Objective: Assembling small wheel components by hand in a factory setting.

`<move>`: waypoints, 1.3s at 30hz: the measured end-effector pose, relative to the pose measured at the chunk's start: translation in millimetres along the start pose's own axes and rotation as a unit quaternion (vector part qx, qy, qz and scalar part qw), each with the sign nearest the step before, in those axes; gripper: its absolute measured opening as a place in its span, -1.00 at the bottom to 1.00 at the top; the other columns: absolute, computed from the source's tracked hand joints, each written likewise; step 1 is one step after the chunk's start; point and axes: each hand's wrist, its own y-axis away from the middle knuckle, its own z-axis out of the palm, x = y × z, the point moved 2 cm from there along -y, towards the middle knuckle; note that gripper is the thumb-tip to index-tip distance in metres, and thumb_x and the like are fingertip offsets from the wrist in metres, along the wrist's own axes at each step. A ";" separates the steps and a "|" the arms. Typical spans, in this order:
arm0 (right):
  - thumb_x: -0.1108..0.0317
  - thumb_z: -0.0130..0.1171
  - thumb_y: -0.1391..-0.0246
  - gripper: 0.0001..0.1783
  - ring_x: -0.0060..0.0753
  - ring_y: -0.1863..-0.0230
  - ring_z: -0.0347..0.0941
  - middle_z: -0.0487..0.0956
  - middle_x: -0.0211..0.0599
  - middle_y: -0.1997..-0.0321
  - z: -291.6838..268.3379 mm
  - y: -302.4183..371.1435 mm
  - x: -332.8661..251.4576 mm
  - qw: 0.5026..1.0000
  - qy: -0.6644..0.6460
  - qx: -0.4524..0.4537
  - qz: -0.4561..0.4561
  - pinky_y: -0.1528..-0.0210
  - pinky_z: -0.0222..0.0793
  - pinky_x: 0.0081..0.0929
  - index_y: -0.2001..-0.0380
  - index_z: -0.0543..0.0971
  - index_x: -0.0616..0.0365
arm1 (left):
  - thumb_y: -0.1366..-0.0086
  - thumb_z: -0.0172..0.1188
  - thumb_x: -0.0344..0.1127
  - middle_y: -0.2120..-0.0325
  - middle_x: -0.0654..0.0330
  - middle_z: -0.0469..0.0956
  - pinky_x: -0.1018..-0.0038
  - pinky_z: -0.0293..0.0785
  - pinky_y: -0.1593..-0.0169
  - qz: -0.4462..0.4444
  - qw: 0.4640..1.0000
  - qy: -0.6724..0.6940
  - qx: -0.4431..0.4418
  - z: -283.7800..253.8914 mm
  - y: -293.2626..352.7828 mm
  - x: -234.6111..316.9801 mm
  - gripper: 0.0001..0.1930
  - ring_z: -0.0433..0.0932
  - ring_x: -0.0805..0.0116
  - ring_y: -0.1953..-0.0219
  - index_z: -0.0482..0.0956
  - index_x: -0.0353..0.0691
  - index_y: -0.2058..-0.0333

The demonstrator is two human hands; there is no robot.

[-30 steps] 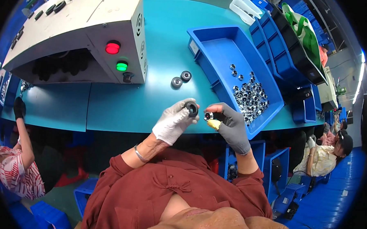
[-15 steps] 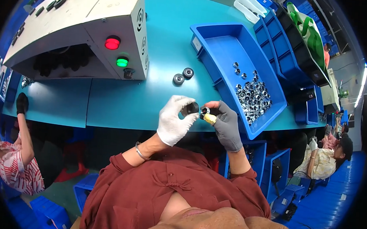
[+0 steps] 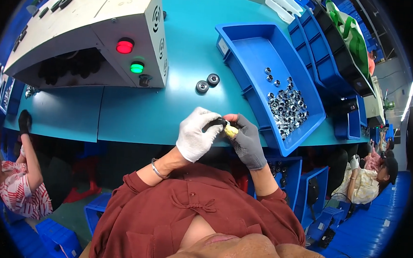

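Head view — small, rounded black piece [image 3: 219, 121]

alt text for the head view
A white-gloved left hand holds a round black part close to a grey-gloved right hand at a teal table. Beyond: blue plastic tray of shiny metal parts, boxy white machine.

We see the teal table [image 3: 187, 40] brightly lit with a pale sheen, deep shadow beneath, a strip light [image 3: 408, 101] glaring at far right, and fisheye bending toward black corners.
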 end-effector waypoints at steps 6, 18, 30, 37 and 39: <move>0.46 0.20 -0.17 -0.64 -0.61 0.10 0.49 0.56 -0.37 0.09 -1.9 -0.9 6.9 1.000 -0.009 0.020 -0.009 0.02 0.40 -0.62 -0.04 0.50 0.30 | -0.13 0.38 -0.54 0.34 0.18 0.58 0.53 0.53 0.24 -0.063 0.997 0.047 0.001 0.2 -0.4 -7.8 -0.74 0.61 0.40 0.33 0.69 -0.28 0.17; 0.49 0.22 -0.14 -0.64 -0.65 0.08 0.47 0.58 -0.41 0.11 10.2 0.8 -7.6 0.997 0.064 0.013 -0.040 0.00 0.35 -0.68 -0.03 0.53 0.29 | -0.36 0.22 -0.45 0.19 0.15 0.60 0.47 0.56 0.13 -0.305 0.873 0.378 -0.046 -2.1 7.4 -40.9 -0.69 0.59 0.38 0.25 0.54 -0.42 -0.04; 0.51 0.27 -0.14 -0.68 -0.60 0.05 0.53 0.62 -0.34 0.10 12.1 -0.1 -12.1 0.976 0.183 0.057 -0.107 0.02 0.45 -0.60 0.03 0.53 0.28 | -0.41 0.23 -0.17 -0.04 0.03 0.48 0.41 0.52 0.01 -0.286 0.723 0.625 -0.068 4.3 15.3 -46.7 -0.40 0.52 0.30 0.10 0.27 -0.33 -0.29; 0.51 0.25 -0.15 -0.72 -0.62 0.10 0.53 0.62 -0.37 0.13 11.1 1.3 -14.5 0.976 0.169 0.070 -0.115 0.08 0.47 -0.62 0.05 0.54 0.27 | -0.41 0.22 -0.15 -0.04 0.02 0.48 0.41 0.51 -0.02 -0.278 0.687 0.668 -0.074 5.6 17.0 -51.5 -0.40 0.50 0.31 0.09 0.27 -0.25 -0.31; 0.51 0.25 -0.15 -0.72 -0.63 0.11 0.53 0.61 -0.37 0.13 10.4 1.3 -12.8 0.979 0.165 0.069 -0.100 0.08 0.46 -0.63 0.05 0.55 0.27 | -0.42 0.22 -0.15 -0.06 0.01 0.46 0.40 0.50 -0.03 -0.275 0.690 0.666 -0.068 5.6 17.1 -50.5 -0.40 0.49 0.31 0.09 0.26 -0.25 -0.31</move>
